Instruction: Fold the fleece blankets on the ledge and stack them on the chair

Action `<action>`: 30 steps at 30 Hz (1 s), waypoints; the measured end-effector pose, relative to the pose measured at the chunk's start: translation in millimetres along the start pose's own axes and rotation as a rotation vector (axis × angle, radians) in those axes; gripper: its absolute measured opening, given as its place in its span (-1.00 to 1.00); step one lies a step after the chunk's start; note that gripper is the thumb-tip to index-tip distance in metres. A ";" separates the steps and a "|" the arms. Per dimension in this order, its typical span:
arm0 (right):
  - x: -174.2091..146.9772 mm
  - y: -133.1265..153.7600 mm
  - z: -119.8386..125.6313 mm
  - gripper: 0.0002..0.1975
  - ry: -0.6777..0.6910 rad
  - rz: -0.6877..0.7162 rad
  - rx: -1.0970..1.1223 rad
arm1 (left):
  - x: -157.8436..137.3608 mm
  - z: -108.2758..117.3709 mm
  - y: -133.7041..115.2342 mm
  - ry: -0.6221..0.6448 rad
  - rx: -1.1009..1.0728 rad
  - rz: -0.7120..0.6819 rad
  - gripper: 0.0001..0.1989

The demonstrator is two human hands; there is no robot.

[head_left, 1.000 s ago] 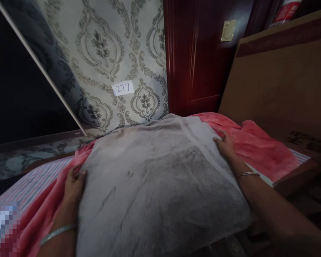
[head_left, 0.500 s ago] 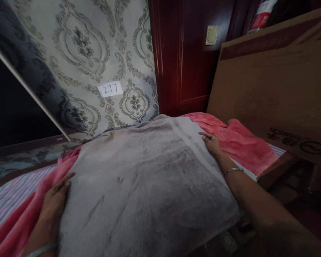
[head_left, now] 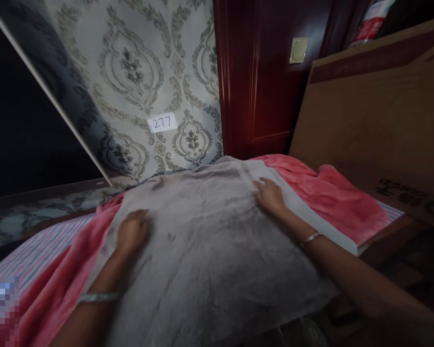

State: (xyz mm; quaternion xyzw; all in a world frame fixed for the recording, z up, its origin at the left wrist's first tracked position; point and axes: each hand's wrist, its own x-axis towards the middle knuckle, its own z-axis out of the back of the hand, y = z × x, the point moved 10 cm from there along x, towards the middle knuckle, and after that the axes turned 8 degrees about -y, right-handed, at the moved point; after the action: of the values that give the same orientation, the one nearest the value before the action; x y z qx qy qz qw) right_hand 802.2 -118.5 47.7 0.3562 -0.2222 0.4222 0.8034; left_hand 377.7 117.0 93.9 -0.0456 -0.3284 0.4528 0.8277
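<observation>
A grey plush cloth [head_left: 202, 250] lies spread over a pink-red blanket, its lower edge reaching toward the front. On its left part rests my left hand [head_left: 133, 232], blurred, with the fingers bent down and their tips hard to make out. My right hand [head_left: 269, 195] is at the cloth's upper right, fingers bent and apart, near a paler strip. A white flat strip [head_left: 311, 212] shows along the right side beyond the cloth. Whether either hand pinches any fabric cannot be seen. A bracelet is on each wrist.
The pink-red blanket [head_left: 332, 202] shows on both sides, over a striped sheet [head_left: 54, 243]. A large cardboard box [head_left: 376, 125] stands at the right with a bottle [head_left: 372, 21] behind it. A dark screen-like panel [head_left: 32, 120] leans at the left. Behind are patterned wallpaper and a dark red door [head_left: 271, 96].
Both hands have moved inward over the grey cloth, the left one up and right from the side edge, the right one leftward. More of the white strip shows. The view has shifted slightly left.
</observation>
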 end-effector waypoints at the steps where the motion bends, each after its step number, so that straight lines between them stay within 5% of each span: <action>1: -2.2 33.5 -16.7 -0.54 0.113 0.106 0.046 | 4.5 -19.9 -21.8 0.071 -0.026 -0.065 -0.60; 4: -19.9 110.1 -58.5 -0.50 0.360 0.314 0.140 | 0.0 -80.8 -90.7 0.330 -0.112 -0.370 -0.55; 8: -36.8 133.0 -81.0 -0.59 0.389 0.355 0.199 | -5.2 -111.3 -107.4 0.291 -0.164 -0.426 -0.67; 15: -39.6 122.3 -80.4 -0.65 0.330 0.360 0.271 | -9.6 -110.9 -104.3 0.172 -0.081 -0.452 -0.86; 23: -38.0 141.7 -69.0 -0.61 0.281 0.421 0.340 | -9.0 -84.3 -132.8 -0.028 0.086 -0.568 -0.79; 30: -41.2 152.9 -71.0 -0.67 0.299 0.443 0.353 | -16.1 -80.6 -145.3 -0.055 0.170 -0.685 -0.76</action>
State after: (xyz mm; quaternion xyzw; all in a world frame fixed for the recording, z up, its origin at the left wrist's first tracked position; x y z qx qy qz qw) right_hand 655.8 -26.3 33.4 0.3672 -0.0970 0.6665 0.6415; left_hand 523.4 37.2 77.1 0.1484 -0.3079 0.1759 0.9231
